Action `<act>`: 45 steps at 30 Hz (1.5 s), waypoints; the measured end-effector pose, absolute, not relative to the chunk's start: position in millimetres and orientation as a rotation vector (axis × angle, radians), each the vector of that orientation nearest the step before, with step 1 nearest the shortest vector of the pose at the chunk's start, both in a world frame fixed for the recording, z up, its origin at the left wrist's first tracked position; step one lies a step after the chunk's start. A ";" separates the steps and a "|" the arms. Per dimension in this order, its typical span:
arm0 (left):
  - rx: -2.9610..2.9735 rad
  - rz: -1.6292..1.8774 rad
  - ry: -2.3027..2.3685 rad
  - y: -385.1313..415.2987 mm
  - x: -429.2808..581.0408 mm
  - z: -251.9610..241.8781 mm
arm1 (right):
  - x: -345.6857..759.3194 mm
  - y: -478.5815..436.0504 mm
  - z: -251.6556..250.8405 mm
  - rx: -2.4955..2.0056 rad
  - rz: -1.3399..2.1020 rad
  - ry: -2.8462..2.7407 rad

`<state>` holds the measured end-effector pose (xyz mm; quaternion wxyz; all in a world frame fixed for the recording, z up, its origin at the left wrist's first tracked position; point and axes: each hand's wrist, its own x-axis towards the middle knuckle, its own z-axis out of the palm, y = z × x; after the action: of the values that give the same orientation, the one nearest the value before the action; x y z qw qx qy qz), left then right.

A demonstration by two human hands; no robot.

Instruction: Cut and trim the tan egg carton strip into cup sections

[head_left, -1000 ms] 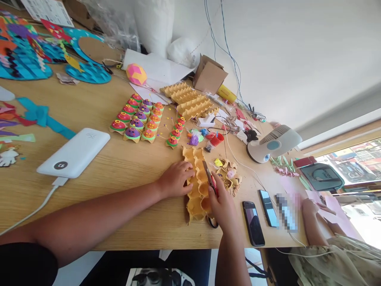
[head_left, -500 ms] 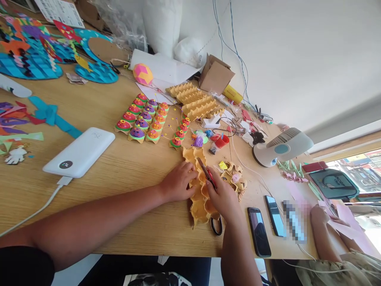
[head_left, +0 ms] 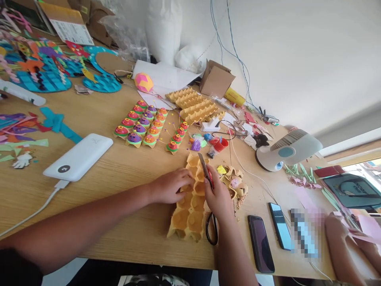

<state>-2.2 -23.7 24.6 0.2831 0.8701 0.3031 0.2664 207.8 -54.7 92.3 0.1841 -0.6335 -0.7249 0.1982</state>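
My left hand [head_left: 170, 186] presses down on the left edge of a yellow cardboard egg tray [head_left: 187, 214] that lies on the wooden table [head_left: 125, 167]; its fingers curl over the tray's cups. My right hand [head_left: 218, 195] grips a pair of scissors [head_left: 206, 171], whose blades point up and away over the tray's upper cups. The black handle loop [head_left: 211, 233] hangs below my palm. Cut-out cardboard cups and scraps [head_left: 233, 183] lie just right of the scissors.
Rows of painted egg-cup pieces [head_left: 142, 124] and more egg trays [head_left: 195, 105] lie beyond. A white power bank [head_left: 79, 157] on a cable sits at left, two phones [head_left: 261, 242] and a small fan [head_left: 288, 149] at right. Another person's arm [head_left: 345, 246] rests at the lower right corner.
The egg tray has turned and slid toward me, its near end swinging left. Both hands stayed on it, and the scissors remain over its upper cups.
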 end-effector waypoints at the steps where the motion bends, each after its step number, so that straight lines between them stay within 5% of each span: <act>1: 2.329 0.730 0.850 -19.1 -4.5 24.5 | 207.5 -54.7 91.5 -1.802 0.539 -2.038; 22: 2.296 0.868 0.870 5.6 10.4 10.3 | 212.5 -45.5 68.8 -1.884 0.375 -1.938; 45: 2.323 0.940 0.923 7.5 13.8 3.4 | 183.8 -75.9 97.5 -2.198 0.363 -2.324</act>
<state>13.8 7.5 3.4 0.2333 0.8460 0.3359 0.3421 183.8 -75.9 97.5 -0.0386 -0.6823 -0.7213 0.1126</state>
